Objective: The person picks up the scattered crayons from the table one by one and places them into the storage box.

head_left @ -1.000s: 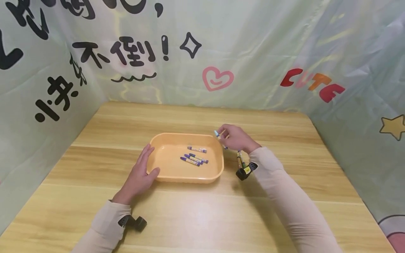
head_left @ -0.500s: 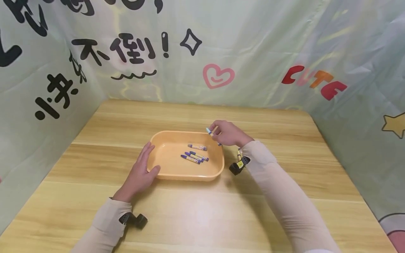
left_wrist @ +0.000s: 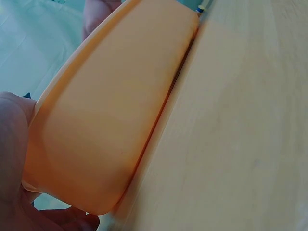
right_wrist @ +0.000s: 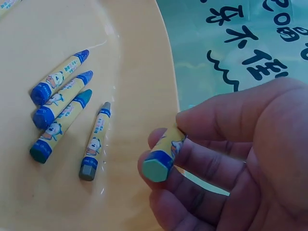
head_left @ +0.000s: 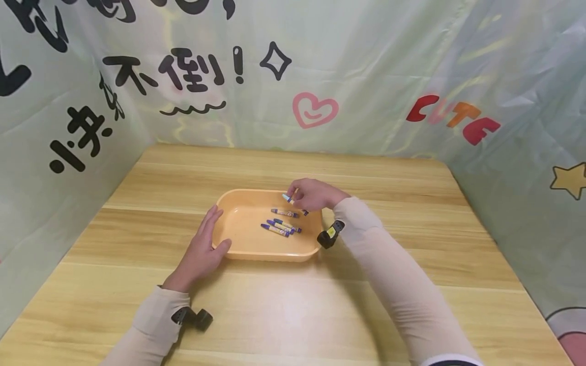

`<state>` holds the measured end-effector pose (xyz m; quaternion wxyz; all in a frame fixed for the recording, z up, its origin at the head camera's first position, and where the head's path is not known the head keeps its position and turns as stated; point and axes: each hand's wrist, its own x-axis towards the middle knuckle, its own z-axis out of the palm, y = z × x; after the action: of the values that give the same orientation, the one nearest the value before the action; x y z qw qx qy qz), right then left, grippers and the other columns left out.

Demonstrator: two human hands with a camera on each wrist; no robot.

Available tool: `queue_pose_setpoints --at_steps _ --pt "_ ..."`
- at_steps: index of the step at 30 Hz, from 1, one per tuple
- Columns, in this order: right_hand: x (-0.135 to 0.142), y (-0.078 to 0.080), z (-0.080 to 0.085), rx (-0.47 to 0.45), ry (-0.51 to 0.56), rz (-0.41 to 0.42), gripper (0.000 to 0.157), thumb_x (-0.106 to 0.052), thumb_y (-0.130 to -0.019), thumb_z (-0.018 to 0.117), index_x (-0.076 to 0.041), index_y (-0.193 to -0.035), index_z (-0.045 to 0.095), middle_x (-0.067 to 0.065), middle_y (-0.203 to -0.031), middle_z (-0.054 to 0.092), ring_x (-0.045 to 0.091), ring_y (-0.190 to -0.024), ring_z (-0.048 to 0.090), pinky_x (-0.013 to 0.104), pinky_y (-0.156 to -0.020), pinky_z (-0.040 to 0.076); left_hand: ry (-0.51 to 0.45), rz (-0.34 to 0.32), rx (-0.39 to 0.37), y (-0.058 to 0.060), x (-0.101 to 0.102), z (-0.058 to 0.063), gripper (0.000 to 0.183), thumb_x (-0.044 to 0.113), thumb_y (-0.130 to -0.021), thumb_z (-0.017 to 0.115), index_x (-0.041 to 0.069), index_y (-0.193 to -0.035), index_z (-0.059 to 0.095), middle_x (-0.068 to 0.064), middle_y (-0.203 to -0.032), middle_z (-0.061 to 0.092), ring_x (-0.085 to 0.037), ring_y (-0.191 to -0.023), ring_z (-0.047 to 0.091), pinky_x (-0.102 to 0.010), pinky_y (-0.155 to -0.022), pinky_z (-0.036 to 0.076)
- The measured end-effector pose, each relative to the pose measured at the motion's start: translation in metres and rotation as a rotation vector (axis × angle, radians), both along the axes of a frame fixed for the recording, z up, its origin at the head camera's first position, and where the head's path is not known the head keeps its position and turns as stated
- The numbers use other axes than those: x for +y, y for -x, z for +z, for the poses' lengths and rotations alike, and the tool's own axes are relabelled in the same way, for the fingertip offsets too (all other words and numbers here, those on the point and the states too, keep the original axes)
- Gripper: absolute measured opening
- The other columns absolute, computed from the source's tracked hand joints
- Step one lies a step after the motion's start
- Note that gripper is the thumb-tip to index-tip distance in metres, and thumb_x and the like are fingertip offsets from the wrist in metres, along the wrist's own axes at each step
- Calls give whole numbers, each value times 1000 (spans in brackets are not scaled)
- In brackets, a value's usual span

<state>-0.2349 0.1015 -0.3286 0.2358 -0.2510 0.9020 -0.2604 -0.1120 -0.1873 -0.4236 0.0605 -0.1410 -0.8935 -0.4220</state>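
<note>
My right hand [head_left: 316, 194] pinches a light blue-green crayon [right_wrist: 166, 153] between thumb and fingers, above the far right part of the orange tray [head_left: 242, 246]. In the right wrist view its flat end faces the camera. Below lie a grey crayon [right_wrist: 96, 142], a dark green crayon [right_wrist: 60, 126] and two blue crayons, one blue crayon [right_wrist: 58, 77] outermost; these three lie side by side. My left hand [head_left: 201, 251] holds the tray's left end, thumb at the near rim and fingers along the outer side.
The tray stands on a wooden table [head_left: 256, 315] with a printed cloth [head_left: 366, 76] behind and at the sides. A small crayon end [left_wrist: 200, 8] shows past the tray in the left wrist view. Each wrist wears a black camera, such as the left wrist camera [head_left: 201, 320].
My right hand has moved left with the crayon, from beyond the tray's right rim to over its inside. Crayons on the table are now hidden behind the right arm. The left hand stays put.
</note>
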Motion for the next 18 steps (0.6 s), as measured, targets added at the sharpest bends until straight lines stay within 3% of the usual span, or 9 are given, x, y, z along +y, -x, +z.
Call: queue_pose_setpoints --at_steps 8,18 --pt "-13 3 -3 -23 -49 38 31 -6 -89 60 -4 -119 58 12 -108 65 14 -68 59 26 -65 49 7 5 -4 1 0 -2 70 14 -90 57 1 -150 24 -14 -160 12 -44 -141 21 -67 -105 23" --pt "-31 5 -7 -18 -158 130 24 -6 -89 62 -9 -113 60 3 -90 61 12 -71 57 23 -62 46 5 2 -1 1 -1 -1 70 14 -90 56 1 -150 24 -15 -160 11 -45 -140 20 -68 -105 22"
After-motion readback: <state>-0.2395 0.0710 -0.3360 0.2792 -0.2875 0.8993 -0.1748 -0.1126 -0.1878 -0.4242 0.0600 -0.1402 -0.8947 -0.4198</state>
